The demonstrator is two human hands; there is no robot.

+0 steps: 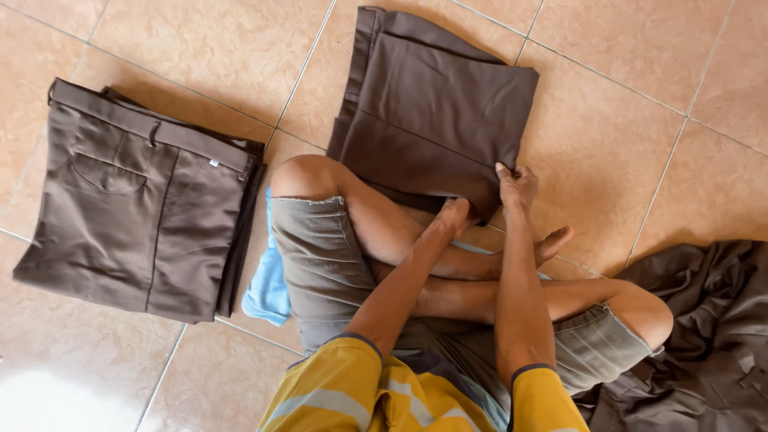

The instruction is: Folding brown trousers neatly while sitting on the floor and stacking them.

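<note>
- The folded brown trousers (436, 112) lie flat on the tiled floor (608, 144), straight ahead of my crossed legs, the near edge just past my knees.
- I judge the cloth soft and light, a smooth woven fabric that holds a crease but would slump if lifted from one corner; best taken along the near folded edge, both corners at once.
- My right hand (517, 188) sits on the near right corner, fingers and thumb pinching the fabric edge, arm reaching straight out over my shin.
- My left hand (454, 216) rests at the near edge beside it, fingers curled down on the cloth; whether it grips or only presses, I cannot tell.
- Out to the left, a second folded pair of trousers (136, 208), a blue cloth (268, 292) beside it.
- At the right, a loose heap of brown cloth (712, 336).
</note>
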